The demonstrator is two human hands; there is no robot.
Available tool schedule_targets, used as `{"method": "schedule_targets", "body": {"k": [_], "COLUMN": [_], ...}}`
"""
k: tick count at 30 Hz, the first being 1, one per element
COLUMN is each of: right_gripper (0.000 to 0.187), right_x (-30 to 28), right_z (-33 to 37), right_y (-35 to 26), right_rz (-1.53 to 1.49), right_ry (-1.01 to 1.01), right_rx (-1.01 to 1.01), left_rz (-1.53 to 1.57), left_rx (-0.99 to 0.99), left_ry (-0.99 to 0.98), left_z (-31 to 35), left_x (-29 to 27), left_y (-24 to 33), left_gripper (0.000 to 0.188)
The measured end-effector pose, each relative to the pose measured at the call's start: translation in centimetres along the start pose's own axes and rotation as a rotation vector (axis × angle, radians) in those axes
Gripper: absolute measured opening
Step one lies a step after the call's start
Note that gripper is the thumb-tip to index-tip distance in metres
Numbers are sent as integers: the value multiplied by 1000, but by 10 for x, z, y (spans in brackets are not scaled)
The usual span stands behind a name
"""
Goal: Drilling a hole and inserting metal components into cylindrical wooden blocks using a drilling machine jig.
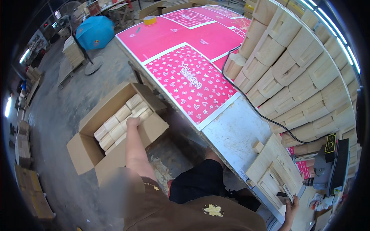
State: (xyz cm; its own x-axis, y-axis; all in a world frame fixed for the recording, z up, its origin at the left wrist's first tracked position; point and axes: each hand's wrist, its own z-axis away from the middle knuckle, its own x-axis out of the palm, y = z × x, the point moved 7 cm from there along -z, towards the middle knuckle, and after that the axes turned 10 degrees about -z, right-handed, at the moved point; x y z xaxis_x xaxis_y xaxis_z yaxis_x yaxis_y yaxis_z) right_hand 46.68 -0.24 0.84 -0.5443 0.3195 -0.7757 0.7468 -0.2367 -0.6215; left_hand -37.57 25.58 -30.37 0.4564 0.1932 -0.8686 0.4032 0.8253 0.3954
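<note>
My left hand (133, 123) reaches into an open cardboard box (88, 152) at the left. Its fingers curl down over one of the pale wooden blocks (122, 113) packed in rows there; the fingertips are hidden. At the lower right my right hand (292, 210) is closed at the edge of a small flat piece (286, 191) with a dark part. What exactly it grips is hard to make out. Beside this hand lies a wooden board (271, 175) with raised strips, on the near end of the worktable (237, 125).
Stacked wooden blocks (285, 63) fill the table's right side. A black cable (252, 101) runs past them to a dark machine (327, 165). Pink printed sheets (189, 82) cover the far tabletop, with a yellow tape roll (150, 20). A blue umbrella (95, 32) stands beyond the box.
</note>
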Motion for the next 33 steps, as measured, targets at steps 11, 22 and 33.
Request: {"method": "schedule_targets", "body": {"k": [11,22,33], "right_gripper": [26,26,29], "right_x": [8,7,10], "right_z": [-3,-2,-7], "right_y": [-9,-15,-14], "right_rz": [-75,-47,-17], "right_ry": [62,16,-26], "right_rx": [4,-7,15], "left_rz": [-303,256,309], "left_rx": [324,686,1079], "left_ry": [-273,562,-196], "left_z": [-5,90,222], "left_x": [7,-135,5], "left_y": [19,195,488], "left_gripper": [65,29,82]}}
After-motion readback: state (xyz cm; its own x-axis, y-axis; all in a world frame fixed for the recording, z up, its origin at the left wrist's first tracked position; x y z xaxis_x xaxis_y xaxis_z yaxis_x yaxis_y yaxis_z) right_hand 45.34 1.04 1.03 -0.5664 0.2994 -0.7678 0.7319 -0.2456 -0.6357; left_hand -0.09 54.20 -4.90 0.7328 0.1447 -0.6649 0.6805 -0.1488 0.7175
